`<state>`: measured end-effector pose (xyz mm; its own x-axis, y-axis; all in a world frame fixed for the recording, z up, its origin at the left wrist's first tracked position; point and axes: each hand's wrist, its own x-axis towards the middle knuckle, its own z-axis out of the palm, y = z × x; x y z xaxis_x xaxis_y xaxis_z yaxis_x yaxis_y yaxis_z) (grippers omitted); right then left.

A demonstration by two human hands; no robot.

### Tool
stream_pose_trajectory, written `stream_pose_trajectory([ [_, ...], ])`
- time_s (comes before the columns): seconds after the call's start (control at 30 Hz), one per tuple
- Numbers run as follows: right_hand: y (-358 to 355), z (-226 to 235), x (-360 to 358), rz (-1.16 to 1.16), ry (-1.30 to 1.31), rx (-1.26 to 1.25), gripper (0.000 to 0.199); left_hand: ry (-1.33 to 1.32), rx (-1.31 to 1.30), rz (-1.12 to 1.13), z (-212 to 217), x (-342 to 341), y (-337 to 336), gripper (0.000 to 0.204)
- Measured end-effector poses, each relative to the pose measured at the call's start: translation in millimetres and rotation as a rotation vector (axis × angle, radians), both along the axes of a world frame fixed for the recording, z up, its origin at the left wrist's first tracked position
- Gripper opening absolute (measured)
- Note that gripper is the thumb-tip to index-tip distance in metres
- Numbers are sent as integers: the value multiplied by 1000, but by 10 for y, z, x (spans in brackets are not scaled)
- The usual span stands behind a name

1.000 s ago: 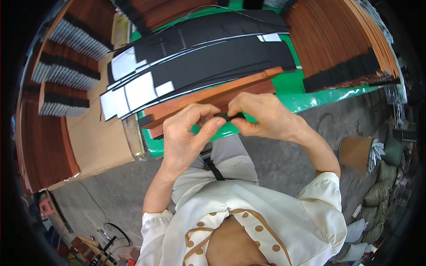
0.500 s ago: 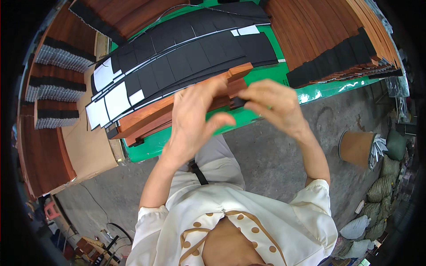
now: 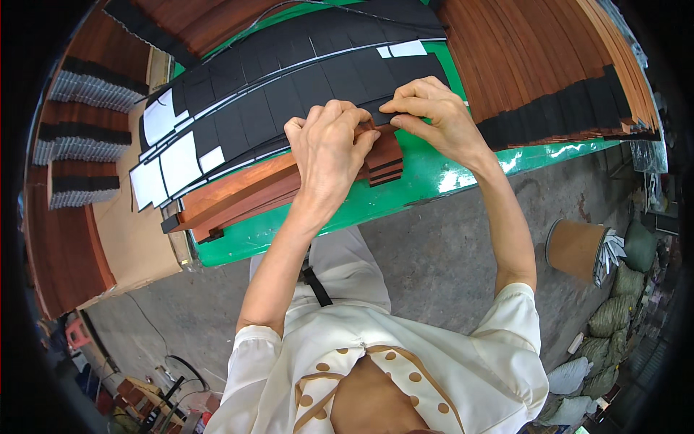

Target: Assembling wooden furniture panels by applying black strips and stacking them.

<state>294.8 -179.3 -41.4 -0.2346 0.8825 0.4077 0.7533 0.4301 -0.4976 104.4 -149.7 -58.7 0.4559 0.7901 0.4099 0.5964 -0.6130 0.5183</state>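
Note:
My left hand (image 3: 331, 145) is closed around a reddish-brown wooden slat (image 3: 242, 182), close to its right end. Beside it, my right hand (image 3: 442, 119) has thumb and index finger pinched at the edge of a small black strip (image 3: 384, 116) against that slat end. The fingers hide part of the strip. Under the held slat lie more wooden slats (image 3: 387, 163), their right ends showing dark bands. Just beyond my hands, overlapping black sheets (image 3: 289, 98) with white backing lie in rows.
A green tabletop (image 3: 434, 166) carries the work. Stacks of wooden slats with black ends stand at the right (image 3: 535, 65) and left (image 3: 94, 134). White paper pieces (image 3: 177, 159) lie at the sheets' left end. On the floor at the right is a brown bin (image 3: 575, 248) holding white strips.
My right hand has moved up and away from me, from the lower slats to the held slat's end. My left hand has shifted slightly right, its thumb now folded in against the slat.

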Motion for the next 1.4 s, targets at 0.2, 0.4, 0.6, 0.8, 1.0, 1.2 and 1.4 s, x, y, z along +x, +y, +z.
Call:
stream_pose_trajectory([
  [0.2, 22, -22, 18, 12, 7, -35, 17, -11, -4, 3, -3, 10, -1, 21],
  [0.4, 37, -32, 39, 30, 8, -38, 20, -21, 9, 8, -19, 13, 6, 20],
  [0.6, 36, -33, 54, 44, 23, -54, 21, -15, 4, 12, -18, 21, 8, 20],
  [0.8, 44, -59, 46, 42, 55, -67, 18, -68, 34, -3, -29, 26, 9, 20],
  [1.0, 60, -59, 48, 64, 5, -46, 21, -59, 35, -11, -34, 19, 15, 21],
  [1.2, 62, -56, 48, 72, 23, -60, 21, -42, 36, -5, -33, 19, 11, 23],
  [1.4, 48, -52, 61, 60, 23, -59, 20, -76, 40, -19, -13, 36, 6, 24],
])
